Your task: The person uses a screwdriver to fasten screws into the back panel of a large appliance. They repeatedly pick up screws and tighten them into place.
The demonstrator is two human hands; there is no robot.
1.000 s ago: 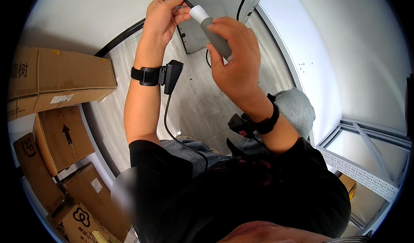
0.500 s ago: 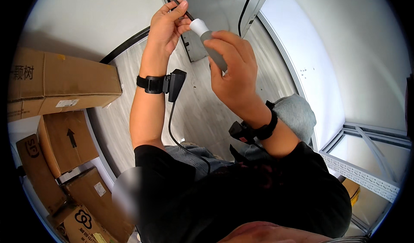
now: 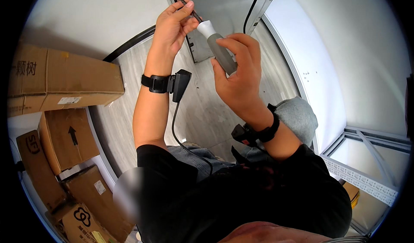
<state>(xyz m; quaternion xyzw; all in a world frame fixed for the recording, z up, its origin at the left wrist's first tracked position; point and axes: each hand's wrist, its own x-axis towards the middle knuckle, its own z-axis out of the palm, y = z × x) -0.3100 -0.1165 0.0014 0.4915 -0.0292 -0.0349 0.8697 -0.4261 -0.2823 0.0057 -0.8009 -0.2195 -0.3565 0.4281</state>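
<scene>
A screwdriver (image 3: 221, 53) with a grey handle, a white collar and a dark shaft slants across the upper middle. Its tip points up and left, at the edge strip of a grey metal panel (image 3: 215, 3). My left hand (image 3: 169, 30) pinches the shaft close to the tip, and those fingers partly cover where it meets the strip. Around the lower handle, the thumb and fingers of my right hand (image 3: 242, 77) are curled with a light grip. Black straps with small dark devices sit on both wrists.
Cardboard boxes (image 3: 82, 77) are stacked at the left. A black cable (image 3: 252, 10) hangs down the metal panel. White perforated shelf framing (image 3: 362, 174) stands at the lower right, and a white wall rises behind it. Pale wood-look flooring (image 3: 198, 109) lies below my hands.
Both hands and the screwdriver sit slightly further right in the picture, along with the surroundings. More of the handle shows, as my right-hand fingers have shifted on it.
</scene>
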